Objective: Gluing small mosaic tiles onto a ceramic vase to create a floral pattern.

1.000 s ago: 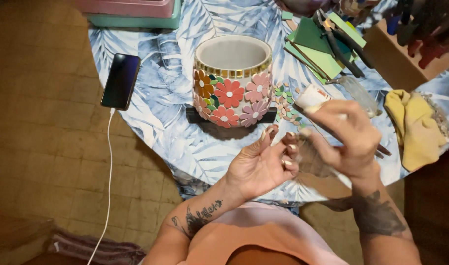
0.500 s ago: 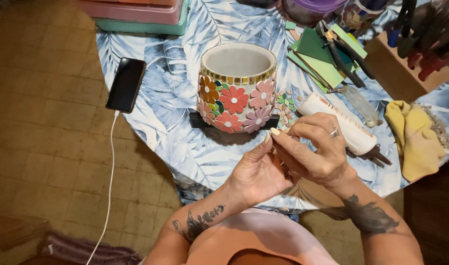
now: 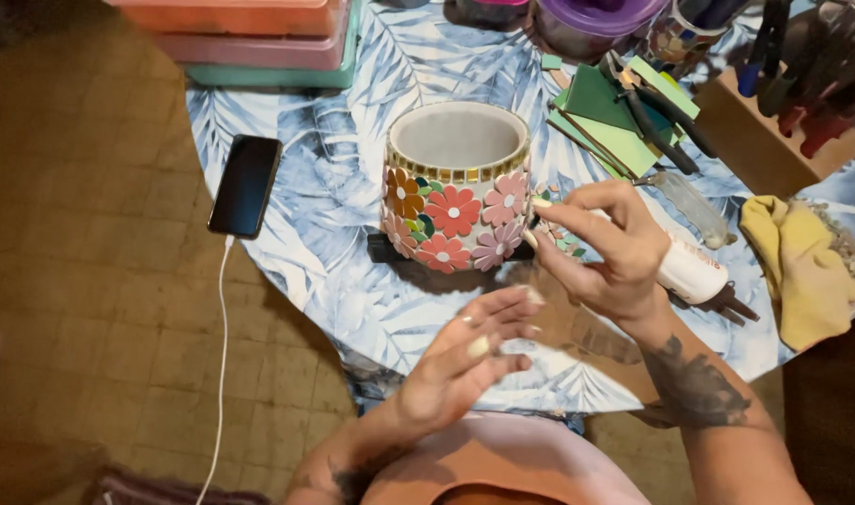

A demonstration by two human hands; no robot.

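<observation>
A white pot (image 3: 457, 140) with a gold rim and mosaic flowers rests tilted on a black stand (image 3: 379, 250) on the leaf-print tablecloth (image 3: 324, 196). My right hand (image 3: 600, 245) is beside the pot's right side, thumb and forefinger pinched on a small mosaic piece (image 3: 534, 224) close to the pink flowers. My left hand (image 3: 469, 355) hovers lower, near the table's front edge, palm up, fingers apart and blurred, holding nothing I can see. Loose little tiles (image 3: 566, 241) lie just right of the pot. A white glue tube (image 3: 691, 268) lies behind my right hand.
A black phone (image 3: 246, 185) with a white cable (image 3: 220, 355) lies at the table's left edge. Stacked plastic boxes (image 3: 259, 42) sit at the back left. Green tile sheets (image 3: 607, 103), pliers (image 3: 653, 110), a wooden tool block (image 3: 759, 122) and a yellow cloth (image 3: 801, 266) fill the right.
My right hand set the glue tube down, took a small piece from my left palm and rose with it to the pot's right side. My left hand dropped lower and opened.
</observation>
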